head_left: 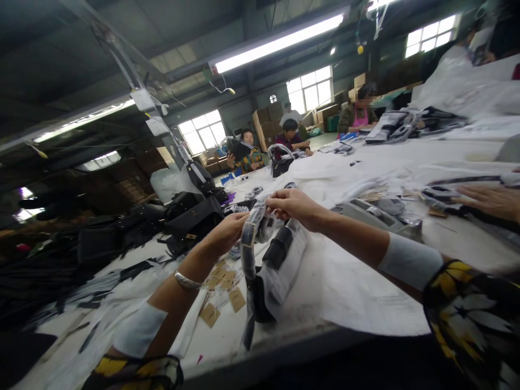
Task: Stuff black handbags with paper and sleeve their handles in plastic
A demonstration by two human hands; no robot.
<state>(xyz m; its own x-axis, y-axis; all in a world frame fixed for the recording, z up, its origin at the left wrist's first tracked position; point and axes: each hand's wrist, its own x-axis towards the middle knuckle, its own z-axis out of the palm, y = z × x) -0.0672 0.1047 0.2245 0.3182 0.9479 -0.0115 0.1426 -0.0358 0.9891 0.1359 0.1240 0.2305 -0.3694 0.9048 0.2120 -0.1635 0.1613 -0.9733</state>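
A black handbag (260,298), partly covered in white wrapping, stands on the table in front of me. Its strap (247,244) rises in an arch and is wrapped in clear plastic. My right hand (294,208) pinches the wrapped strap near its top. My left hand (228,233) is closed at the strap's other side, its fingertips partly hidden behind it. Several brown paper tags (236,299) with strings lie beside the bag, below my left forearm.
Black bags (199,222) are piled at the left. A grey tape dispenser (369,216) stands right of my hands. Another person's hand (491,200) rests on a wrapped strap at the far right. Several people sit across the table, near a wrapped bag (280,167).
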